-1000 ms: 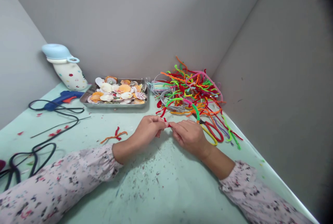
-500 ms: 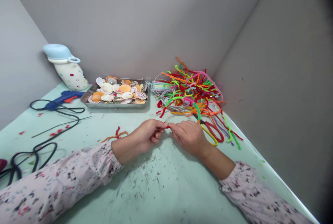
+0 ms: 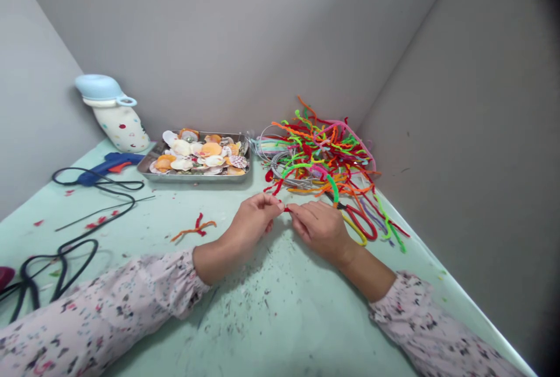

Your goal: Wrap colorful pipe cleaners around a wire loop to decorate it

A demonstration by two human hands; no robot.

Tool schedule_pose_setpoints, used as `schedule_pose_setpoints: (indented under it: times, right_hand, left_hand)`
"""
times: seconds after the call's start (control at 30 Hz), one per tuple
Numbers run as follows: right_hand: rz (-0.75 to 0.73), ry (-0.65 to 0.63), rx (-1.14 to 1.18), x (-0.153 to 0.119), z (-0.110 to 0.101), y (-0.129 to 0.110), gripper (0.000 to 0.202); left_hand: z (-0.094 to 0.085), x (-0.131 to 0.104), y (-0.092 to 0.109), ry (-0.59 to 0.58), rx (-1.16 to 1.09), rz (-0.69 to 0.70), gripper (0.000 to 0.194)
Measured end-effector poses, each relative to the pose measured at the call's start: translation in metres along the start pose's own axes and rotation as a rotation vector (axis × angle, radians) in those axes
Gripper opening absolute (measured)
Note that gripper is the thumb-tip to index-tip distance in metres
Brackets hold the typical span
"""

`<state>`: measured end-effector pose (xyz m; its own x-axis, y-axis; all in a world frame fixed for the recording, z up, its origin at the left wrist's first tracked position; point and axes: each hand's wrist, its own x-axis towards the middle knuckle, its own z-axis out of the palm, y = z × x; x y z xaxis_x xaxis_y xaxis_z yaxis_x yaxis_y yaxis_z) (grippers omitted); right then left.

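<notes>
Between my two hands is a small red fuzzy piece (image 3: 286, 209), mostly hidden by the fingertips. My left hand (image 3: 254, 222) pinches its left end with thumb and forefinger. My right hand (image 3: 318, 227) is closed on its right end, fingers curled. Left of my left wrist, a twisted orange and red pipe cleaner piece (image 3: 196, 228) lies on the table. Just beyond my right hand is a tangled heap of coloured pipe cleaners (image 3: 326, 146), with red and yellow scissor handles (image 3: 361, 222) at its near edge.
A metal tray (image 3: 196, 178) of seashells stands at the back. To its left are a blue glue gun (image 3: 100, 168) and a white bottle (image 3: 120, 126) with a light blue cap. A black cord (image 3: 72, 243) loops across the left side. Grey walls enclose the table (image 3: 271, 330).
My left hand has turned slightly and shifted a little up and right, its fingers more tucked under. My right hand has barely moved. Both still hold the red piece.
</notes>
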<state>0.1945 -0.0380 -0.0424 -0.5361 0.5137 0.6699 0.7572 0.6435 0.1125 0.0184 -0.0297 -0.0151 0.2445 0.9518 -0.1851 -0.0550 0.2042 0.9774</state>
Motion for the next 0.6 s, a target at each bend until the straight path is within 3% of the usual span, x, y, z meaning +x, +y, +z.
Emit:
schedule_pose_setpoints:
  times: [0.17, 0.33, 0.6]
  right_hand:
    - [0.047, 0.014, 0.042, 0.0005, 0.0005, 0.0011, 0.018]
    - [0.054, 0.018, 0.044, 0.0007, -0.0001, 0.0008, 0.018]
    - [0.054, 0.020, 0.028, 0.0001, 0.0003, 0.0009, 0.018]
  left_hand:
    - [-0.0039, 0.0020, 0.0003, 0.074, 0.355, 0.322, 0.017]
    - [-0.0070, -0.0009, 0.0004, 0.093, 0.674, 0.541, 0.018]
    - [-0.0055, -0.0034, 0.0014, 0.071, 0.812, 0.632, 0.017]
